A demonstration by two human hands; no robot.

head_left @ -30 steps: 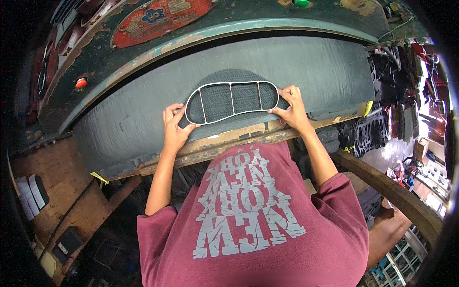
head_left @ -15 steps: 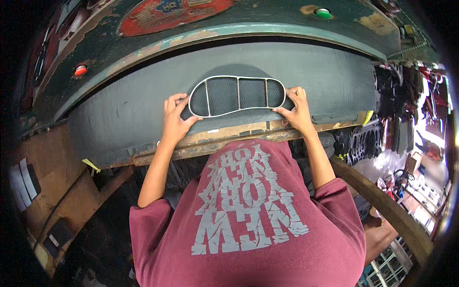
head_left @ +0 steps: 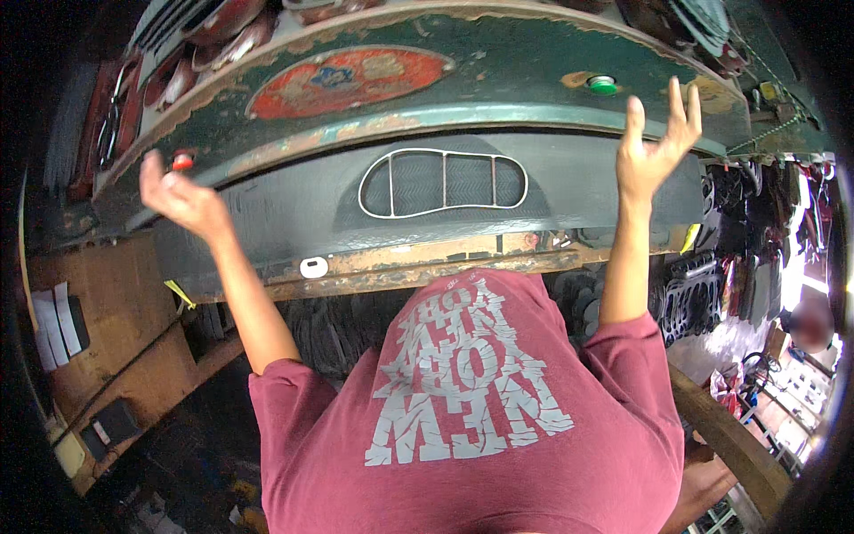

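A silver oval metal frame [head_left: 445, 178] with three openings lies flat on a dark grey sheet [head_left: 267, 214], and nothing touches it. My left hand [head_left: 182, 200] is raised off to the left of the sheet, holding nothing, its fingers loosely apart. My right hand [head_left: 654, 142] is lifted high at the right with its fingers spread wide, also holding nothing. Both hands are well apart from the frame. My maroon printed T-shirt [head_left: 471, 400] fills the lower middle of the view.
The grey sheet rests on a worn wooden bench edge [head_left: 400, 271] bearing a small white tag [head_left: 313, 267]. Behind it stands a chipped green panel with a red oval emblem [head_left: 347, 80], a green knob [head_left: 603, 84] and a red knob [head_left: 182, 160]. Dark gaskets [head_left: 712, 285] hang at the right.
Both hands have let go of the oval frame's ends and swung up and outward. The frame stays lying on the grey sheet.
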